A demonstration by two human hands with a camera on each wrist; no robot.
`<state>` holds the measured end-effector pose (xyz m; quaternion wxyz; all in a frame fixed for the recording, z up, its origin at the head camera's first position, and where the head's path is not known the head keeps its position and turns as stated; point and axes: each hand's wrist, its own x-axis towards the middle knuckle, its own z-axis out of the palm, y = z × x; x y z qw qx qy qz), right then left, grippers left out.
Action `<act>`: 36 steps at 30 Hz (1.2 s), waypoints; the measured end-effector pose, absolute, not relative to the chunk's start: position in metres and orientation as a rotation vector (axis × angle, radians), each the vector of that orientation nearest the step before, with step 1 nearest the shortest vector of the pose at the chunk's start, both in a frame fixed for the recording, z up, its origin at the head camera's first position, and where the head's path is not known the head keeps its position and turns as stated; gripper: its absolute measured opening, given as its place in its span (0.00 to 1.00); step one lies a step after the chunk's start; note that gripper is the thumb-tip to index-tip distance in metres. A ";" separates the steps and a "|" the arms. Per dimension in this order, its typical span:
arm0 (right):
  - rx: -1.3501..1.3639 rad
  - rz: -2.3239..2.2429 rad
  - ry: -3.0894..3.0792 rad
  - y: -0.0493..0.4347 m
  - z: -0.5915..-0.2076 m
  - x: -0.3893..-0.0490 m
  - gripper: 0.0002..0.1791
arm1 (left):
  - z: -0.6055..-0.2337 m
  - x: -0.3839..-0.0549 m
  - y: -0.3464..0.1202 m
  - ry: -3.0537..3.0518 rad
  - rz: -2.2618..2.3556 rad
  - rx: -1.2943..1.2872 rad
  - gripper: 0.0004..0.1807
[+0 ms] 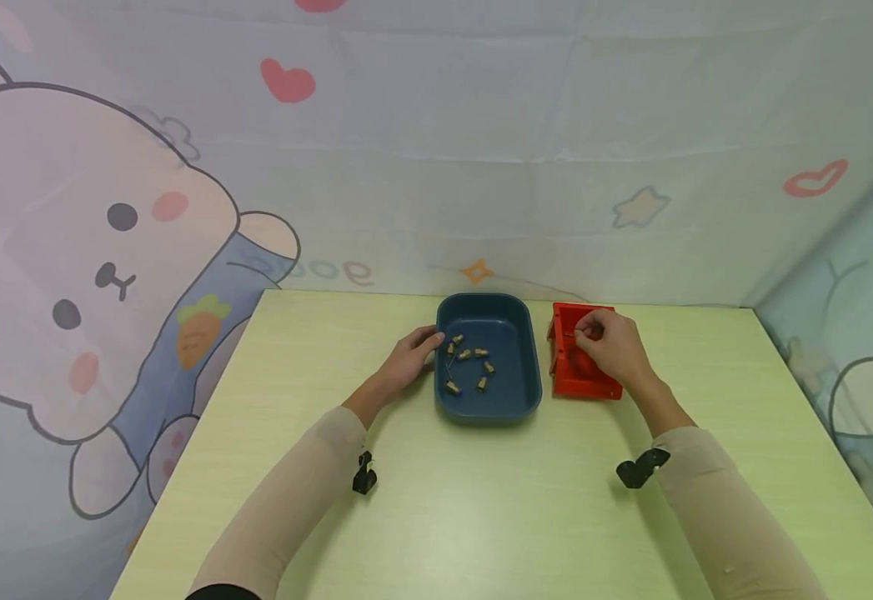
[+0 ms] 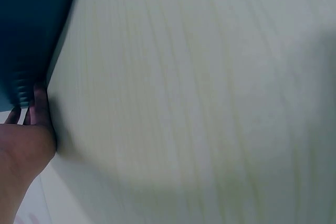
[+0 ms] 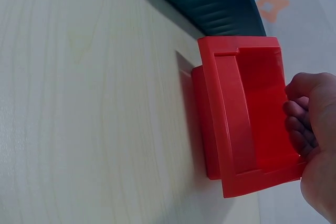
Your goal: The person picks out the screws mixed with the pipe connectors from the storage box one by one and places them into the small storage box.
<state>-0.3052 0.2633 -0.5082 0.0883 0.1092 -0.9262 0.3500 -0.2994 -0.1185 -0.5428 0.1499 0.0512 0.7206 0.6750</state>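
Observation:
A dark blue plastic basin [image 1: 489, 412] stands at the table's back middle. Inside it lie several small brass-coloured cylindrical pieces [image 1: 482, 383], with thin dark strands near some. My left hand [image 1: 406, 360] holds the basin's left side, thumb at the rim and fingers against the outer wall. Just right of the basin is a red plastic bin [image 1: 586, 388]. Over it, my right hand [image 1: 616, 346] pinches a small thin piece [image 1: 569, 334] between thumb and fingertip; its kind is too small to tell. In the right wrist view, the curled fingers [image 3: 299, 124] hang above the bin's opening, hiding the piece.
Both containers stand on a pale wood-grain table [image 1: 481, 517], near its back edge. Behind the table hangs a printed cloth [image 1: 444, 167] with a cartoon bear and hearts. Dark wrist devices [image 1: 642, 468] sit at both cuffs.

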 end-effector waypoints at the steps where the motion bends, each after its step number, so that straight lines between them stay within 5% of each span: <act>1: 0.324 1.043 -2.757 0.263 -0.508 -0.305 0.05 | -0.543 -0.300 -0.118 2.072 1.939 0.148 0.33; 36: 0.492 1.191 -2.641 0.217 -0.485 -0.310 0.04 | -0.546 -0.301 -0.119 2.070 1.940 0.130 0.33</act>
